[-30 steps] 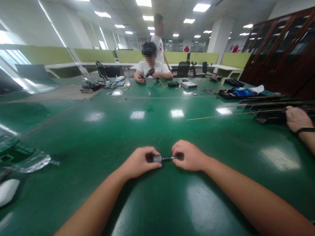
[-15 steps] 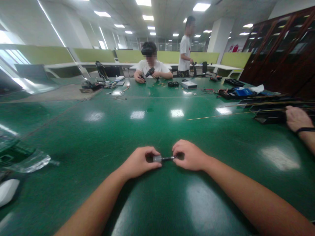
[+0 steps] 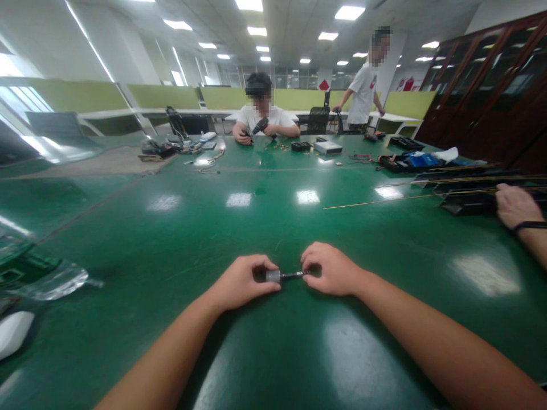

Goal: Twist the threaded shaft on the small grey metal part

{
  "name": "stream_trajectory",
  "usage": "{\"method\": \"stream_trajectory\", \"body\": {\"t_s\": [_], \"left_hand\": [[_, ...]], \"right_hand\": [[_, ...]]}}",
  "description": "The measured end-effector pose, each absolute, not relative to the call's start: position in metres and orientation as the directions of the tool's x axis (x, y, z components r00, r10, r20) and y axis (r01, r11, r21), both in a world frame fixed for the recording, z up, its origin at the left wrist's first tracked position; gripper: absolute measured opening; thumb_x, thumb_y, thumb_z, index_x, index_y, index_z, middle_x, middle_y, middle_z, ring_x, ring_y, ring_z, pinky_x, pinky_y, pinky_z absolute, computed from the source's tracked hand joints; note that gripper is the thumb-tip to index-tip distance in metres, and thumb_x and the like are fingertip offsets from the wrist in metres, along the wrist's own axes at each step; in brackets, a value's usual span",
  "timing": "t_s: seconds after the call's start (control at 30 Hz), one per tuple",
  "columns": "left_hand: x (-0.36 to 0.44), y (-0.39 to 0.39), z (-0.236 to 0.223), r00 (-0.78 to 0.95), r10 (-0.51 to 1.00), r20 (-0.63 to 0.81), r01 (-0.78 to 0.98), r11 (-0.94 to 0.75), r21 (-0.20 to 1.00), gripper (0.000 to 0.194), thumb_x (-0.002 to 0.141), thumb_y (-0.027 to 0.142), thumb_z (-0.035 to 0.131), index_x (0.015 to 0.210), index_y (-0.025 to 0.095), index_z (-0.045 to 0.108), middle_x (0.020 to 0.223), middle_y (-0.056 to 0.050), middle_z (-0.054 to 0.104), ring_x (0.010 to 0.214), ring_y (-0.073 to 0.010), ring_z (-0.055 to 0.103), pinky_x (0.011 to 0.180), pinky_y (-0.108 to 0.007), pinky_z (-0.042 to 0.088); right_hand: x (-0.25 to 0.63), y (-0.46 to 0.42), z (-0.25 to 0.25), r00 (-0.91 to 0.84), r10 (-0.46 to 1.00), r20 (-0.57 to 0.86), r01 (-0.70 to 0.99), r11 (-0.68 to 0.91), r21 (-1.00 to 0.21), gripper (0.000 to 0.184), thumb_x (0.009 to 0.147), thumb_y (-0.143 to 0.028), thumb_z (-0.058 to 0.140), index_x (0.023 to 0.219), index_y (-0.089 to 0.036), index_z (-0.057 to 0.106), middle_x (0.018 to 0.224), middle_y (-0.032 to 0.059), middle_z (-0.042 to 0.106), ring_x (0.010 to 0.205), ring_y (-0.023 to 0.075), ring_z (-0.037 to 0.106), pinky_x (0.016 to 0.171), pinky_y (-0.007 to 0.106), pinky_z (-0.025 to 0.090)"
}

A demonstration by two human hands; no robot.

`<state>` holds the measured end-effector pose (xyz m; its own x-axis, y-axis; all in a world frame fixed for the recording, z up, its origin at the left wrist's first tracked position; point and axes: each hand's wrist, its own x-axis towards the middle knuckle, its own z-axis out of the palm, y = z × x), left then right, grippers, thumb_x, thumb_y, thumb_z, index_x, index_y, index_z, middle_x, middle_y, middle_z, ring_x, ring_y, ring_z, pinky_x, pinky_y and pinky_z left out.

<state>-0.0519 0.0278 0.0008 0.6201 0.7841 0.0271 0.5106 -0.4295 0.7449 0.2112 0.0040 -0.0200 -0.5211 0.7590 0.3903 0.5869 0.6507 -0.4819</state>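
Observation:
A small grey cylinder with a thin dark rod (image 3: 273, 276) lies level, close above or on the green tabletop (image 3: 260, 233). Around the cylinder, the thumb and fingers of my left hand (image 3: 244, 280) are closed from the left. My right hand (image 3: 329, 270) pinches the far right tip of the rod between thumb and fingers. The stretch of rod between my two hands shows; its right end is partly covered by my fingertips. What kind of part it is, I cannot make out.
At right, another person's hand (image 3: 517, 206) rests by black channels (image 3: 465, 199) and thin long rods (image 3: 384, 201). A clear bottle (image 3: 47, 273) lies at left near a white object (image 3: 15, 333). Across the table a seated person holds a power drill (image 3: 260, 125).
My right hand has shifted very slightly to the right along the rod. My left hand stays put. In the background, the standing person has moved to the right.

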Motion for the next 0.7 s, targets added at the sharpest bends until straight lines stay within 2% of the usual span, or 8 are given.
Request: {"method": "stream_trajectory", "body": {"t_s": [0.7], "left_hand": [[-0.0529,0.0281,0.0008,0.612,0.791,0.013,0.518,-0.414,0.749,0.027,0.074,0.035,0.080,0.094,0.018,0.072,0.089,-0.002,0.073,0.081,-0.0192,0.068,0.075,-0.029,0.052]], "right_hand": [[0.2169,0.0059,-0.0166,-0.522,0.780,0.344,0.608,0.624,-0.490,0.003,0.074,-0.018,0.072,0.077,-0.019,0.071,0.093,0.0037,0.073,0.091,0.0197,0.064,0.088,0.034,0.050]]}}
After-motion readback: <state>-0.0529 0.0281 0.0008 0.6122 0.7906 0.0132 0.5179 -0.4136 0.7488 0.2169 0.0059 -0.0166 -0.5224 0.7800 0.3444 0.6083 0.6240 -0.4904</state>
